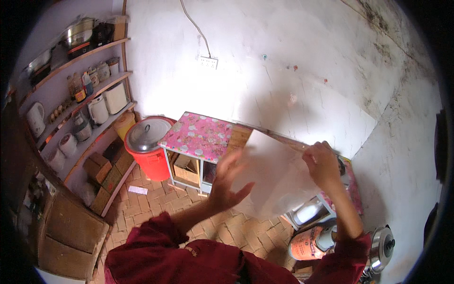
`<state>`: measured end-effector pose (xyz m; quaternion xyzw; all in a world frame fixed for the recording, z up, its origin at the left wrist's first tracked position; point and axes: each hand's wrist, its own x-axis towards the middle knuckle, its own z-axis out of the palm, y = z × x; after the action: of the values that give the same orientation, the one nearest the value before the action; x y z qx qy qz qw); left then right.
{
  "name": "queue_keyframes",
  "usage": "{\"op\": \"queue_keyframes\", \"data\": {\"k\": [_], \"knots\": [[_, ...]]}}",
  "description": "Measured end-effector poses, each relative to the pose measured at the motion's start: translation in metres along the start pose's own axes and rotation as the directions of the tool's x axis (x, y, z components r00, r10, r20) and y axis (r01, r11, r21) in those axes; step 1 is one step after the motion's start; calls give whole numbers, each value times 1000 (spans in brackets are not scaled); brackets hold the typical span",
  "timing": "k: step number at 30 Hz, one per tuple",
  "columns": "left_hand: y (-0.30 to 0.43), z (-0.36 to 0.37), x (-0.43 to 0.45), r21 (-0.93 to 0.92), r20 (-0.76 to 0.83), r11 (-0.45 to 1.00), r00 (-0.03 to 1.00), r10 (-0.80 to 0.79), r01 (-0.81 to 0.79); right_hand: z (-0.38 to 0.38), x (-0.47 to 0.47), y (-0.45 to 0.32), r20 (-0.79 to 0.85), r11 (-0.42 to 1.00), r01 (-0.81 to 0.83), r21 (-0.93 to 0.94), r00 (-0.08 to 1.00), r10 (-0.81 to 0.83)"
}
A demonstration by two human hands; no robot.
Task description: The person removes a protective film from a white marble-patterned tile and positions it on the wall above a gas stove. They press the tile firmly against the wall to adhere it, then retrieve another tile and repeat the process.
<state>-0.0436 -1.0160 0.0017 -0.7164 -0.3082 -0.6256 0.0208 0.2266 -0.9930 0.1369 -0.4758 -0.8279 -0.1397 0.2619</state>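
Note:
A whitish, translucent sheet (276, 170), perhaps plastic or paper, hangs in front of me, partly blurred. My right hand (321, 163) pinches its upper right edge between curled fingers. At the sheet's left side is my left hand (230, 181), fingers spread and blurred; whether it touches the sheet cannot be told. Behind them stands a low cabinet with a pink patterned cover (202, 133) on its left part and bare wood beside that. The sheet hides much of the cabinet's middle.
A red bucket (154, 165) with a metal lid (149, 135) stands left of the cabinet. Shelves (85, 88) with jars, bottles and pots line the left wall. A power strip (208, 62) hangs on the back wall. At lower right are an orange container (305, 245) and a lidded steel pot (382, 246).

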Motion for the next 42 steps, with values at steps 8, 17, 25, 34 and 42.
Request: {"op": "queue_keyframes", "data": {"k": [8,17,25,34,42], "knots": [[-138,45,-219,-241,317,273,341,-885,931,-22,63,17,-128,992,113,-52,985,-119],[-196,116,-261,-329,742,-489,-99,-663,808,-86,153,70,80,991,55,-119,996,-46],[-179,168,-211,-459,809,-559,66,-584,690,-137,168,47,87,994,-16,-107,996,25],[-212,223,-188,-511,772,-558,63,-633,654,-177,187,62,102,1000,-24,2,995,23],[-200,243,-189,-423,893,-617,188,-409,664,-187,163,70,50,944,-137,-301,986,159]]}}
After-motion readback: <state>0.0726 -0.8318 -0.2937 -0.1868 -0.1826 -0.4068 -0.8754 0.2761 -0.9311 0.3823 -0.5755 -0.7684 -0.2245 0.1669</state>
